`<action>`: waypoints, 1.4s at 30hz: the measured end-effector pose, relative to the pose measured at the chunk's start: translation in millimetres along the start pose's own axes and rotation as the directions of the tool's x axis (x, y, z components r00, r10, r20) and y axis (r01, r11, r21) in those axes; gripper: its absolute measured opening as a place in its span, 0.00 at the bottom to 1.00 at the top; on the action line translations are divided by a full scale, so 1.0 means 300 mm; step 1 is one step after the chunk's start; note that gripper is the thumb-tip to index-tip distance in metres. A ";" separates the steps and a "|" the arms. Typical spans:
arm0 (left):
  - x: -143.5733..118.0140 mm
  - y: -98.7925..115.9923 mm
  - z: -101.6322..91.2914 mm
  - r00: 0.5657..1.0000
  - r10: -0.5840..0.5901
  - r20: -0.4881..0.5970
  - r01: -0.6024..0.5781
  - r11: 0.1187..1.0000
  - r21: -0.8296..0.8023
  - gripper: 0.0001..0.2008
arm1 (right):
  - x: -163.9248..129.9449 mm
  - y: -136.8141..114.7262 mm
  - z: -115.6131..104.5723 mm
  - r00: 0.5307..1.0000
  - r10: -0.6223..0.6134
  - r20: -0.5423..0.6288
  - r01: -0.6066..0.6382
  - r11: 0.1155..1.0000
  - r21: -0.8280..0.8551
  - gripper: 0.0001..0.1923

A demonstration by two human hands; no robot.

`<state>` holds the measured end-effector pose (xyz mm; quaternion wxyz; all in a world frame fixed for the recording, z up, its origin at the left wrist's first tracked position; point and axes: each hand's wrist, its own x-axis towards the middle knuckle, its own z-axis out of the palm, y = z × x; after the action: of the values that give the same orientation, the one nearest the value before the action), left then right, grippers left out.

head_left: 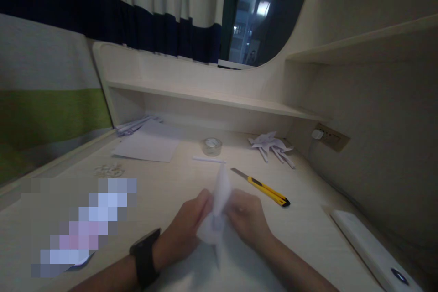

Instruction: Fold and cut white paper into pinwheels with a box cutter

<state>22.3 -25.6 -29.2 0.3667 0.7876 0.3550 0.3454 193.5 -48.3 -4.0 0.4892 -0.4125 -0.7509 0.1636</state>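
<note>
No text, label, brand, number or sign can be read in the head view. The paper (219, 205) held between the hands is seen as plain white. The sheet (148, 146) further back is also blank. No marking is made out on the knife (265, 187), on the tape roll (211, 146) or on the white device (372, 248) at the right. One area at the left is blurred, so nothing is legible there.
</note>
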 end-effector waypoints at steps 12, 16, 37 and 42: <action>-0.007 0.021 0.008 0.999 0.004 -0.049 0.006 0.980 0.201 0.14 | -0.010 0.027 0.009 0.996 -0.082 0.024 0.084 0.984 -0.159 0.12; 0.005 -0.007 0.006 0.993 -0.007 -0.114 0.028 0.983 0.180 0.15 | -0.005 0.023 0.009 1.000 -0.018 0.002 0.018 0.994 -0.107 0.12; 0.040 -0.054 -0.005 1.000 -0.007 0.013 0.011 0.930 -0.367 0.13 | -0.015 0.022 0.005 0.972 -0.231 -0.037 0.220 0.956 -0.193 0.11; 0.046 -0.034 -0.008 0.999 0.024 0.029 -0.011 0.923 -0.384 0.16 | -0.006 0.017 -0.010 0.957 -0.290 0.004 0.284 0.935 -0.215 0.10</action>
<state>24.4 -8.5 -32.5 0.5166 0.7091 0.2674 0.3984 198.7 -47.1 -6.8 0.4711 -0.3509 -0.8093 0.0034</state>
